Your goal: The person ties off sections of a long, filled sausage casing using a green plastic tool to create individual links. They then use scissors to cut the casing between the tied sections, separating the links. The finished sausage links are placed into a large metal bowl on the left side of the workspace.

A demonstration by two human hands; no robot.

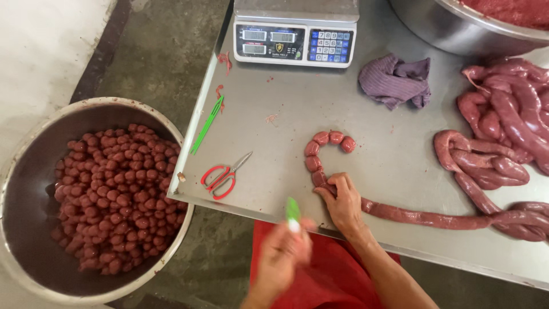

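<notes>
Steel tabletop (pixel 366 114), grey and smeared, fills most of the view, with a big round metal basin (pixel 34 189) on the floor at its left edge, heaped with small dark-red sausage balls (pixel 114 197). A second steel bowl (pixel 452 28) sits at the far right corner, and below it lie thick coils of stuffed reddish-brown sausage casing (pixel 503 131). A white digital scale (pixel 294 37) stands at the far edge, a crumpled purple cloth (pixel 394 80) beside it.

From the coils one long filled sausage rope (pixel 423 217) runs leftward along the near edge, its long axis roughly parallel to that edge, then curls away into a short hooked chain of tied links (pixel 323 151). The right hand (pixel 343 203) presses down on the rope just where the links begin, fingers curled closed over it, so the untied length lies to its right and the finished links just beyond its fingertips.

The left hand (pixel 283 254), blurred, hovers off the table edge just left of the right one, fingers pinched shut on a thin green tie strip (pixel 293 210). Red-handled scissors (pixel 224 177) and more green strips (pixel 206 126) lie farther left.
</notes>
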